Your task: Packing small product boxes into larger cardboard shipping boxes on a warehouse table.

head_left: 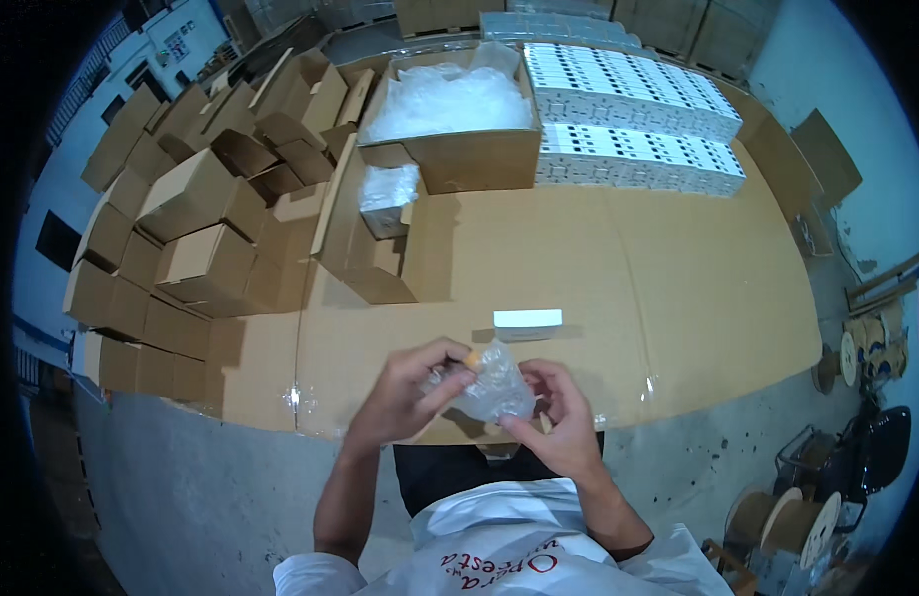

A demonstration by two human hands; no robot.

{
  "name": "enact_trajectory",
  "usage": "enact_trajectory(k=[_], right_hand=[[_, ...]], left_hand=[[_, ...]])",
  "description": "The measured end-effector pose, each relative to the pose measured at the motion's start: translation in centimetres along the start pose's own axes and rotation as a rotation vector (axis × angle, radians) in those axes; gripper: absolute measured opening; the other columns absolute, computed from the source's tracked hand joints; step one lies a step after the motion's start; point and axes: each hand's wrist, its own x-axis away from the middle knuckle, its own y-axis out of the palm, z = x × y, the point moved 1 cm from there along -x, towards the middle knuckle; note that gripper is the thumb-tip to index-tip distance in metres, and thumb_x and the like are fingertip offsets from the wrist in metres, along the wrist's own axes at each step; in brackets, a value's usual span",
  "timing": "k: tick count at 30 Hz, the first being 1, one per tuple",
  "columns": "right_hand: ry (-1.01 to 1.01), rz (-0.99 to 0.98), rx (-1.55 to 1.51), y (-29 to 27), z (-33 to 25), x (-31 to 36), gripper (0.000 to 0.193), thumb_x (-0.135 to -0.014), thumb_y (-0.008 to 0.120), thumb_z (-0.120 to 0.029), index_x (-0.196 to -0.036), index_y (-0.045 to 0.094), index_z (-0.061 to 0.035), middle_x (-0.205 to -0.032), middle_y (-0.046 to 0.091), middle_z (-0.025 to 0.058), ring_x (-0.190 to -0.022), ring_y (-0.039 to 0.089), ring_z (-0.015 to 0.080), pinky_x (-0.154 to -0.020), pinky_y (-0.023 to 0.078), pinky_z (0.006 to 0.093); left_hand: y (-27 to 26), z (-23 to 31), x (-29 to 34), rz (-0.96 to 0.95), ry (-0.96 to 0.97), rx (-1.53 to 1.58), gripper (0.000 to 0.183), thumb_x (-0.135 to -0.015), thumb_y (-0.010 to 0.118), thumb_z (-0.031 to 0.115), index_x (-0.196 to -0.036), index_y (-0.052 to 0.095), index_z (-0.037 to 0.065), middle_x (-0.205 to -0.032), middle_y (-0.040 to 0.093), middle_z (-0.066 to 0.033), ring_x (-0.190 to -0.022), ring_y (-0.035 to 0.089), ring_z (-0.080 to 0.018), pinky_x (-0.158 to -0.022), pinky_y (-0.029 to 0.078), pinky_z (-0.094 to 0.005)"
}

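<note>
Our left hand [410,389] and right hand [564,422] are close together at the near edge of the counter [539,253], both gripping a clear bubble-wrap pouch [499,385] between thumbs and fingers. We cannot tell whether anything lies inside it. Just beyond the pouch, a small white box [527,325] rests on the counter. Farther left we have a long open carton [368,283] with a wrapped packet [388,202] in it, and behind that a larger carton [479,164] heaped with clear plastic bags [450,102]. White boxes [638,154] are stacked far right; brown cartons [206,263] crowd the left.
</note>
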Motion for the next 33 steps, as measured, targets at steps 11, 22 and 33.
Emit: enact_trajectory(k=[11, 22, 33], right_hand=[[0.147, -0.121, 0.439, -1.7, 4.7, 3.6, 0.065, -0.082, 0.077, -0.001, -0.138, 0.044, -0.001, -0.105, 0.065, 0.0146, -0.099, 0.066, 0.0208, -0.088, 0.055, 0.0325], [-0.252, -0.191, 0.499, -3.3, 2.8, -0.7, 0.031, -0.078, 0.077, 0.0, -0.107, 0.065, -0.0018, -0.12, 0.061, 0.0142, -0.106, 0.063, 0.0265, -0.088, 0.053, 0.0341], [-0.353, -0.108, 0.467, -3.6, 4.4, -2.0, 0.019, -0.078, 0.075, 0.005, -0.094, 0.067, -0.0013, -0.113, 0.065, 0.0133, -0.099, 0.065, 0.023, -0.081, 0.053, 0.0334]], left_hand=[[7.4, -6.5, 3.8, 0.161, -0.08, 0.098, 0.014, -0.091, 0.071, 0.004, -0.099, 0.066, -0.006, -0.1, 0.067, -0.0129, -0.089, 0.067, -0.0173, -0.073, 0.057, -0.0309], [5.9, -5.6, 1.5, -0.046, 0.035, -0.016, 0.016, -0.091, 0.072, 0.01, -0.1, 0.067, -0.003, -0.103, 0.067, -0.013, -0.092, 0.068, -0.0245, -0.08, 0.056, -0.0354], [6.0, -7.4, 0.5, -0.108, -0.201, 0.178, 0.018, -0.093, 0.07, 0.012, -0.102, 0.067, -0.003, -0.096, 0.067, -0.0118, -0.088, 0.066, -0.022, -0.079, 0.056, -0.0335]])
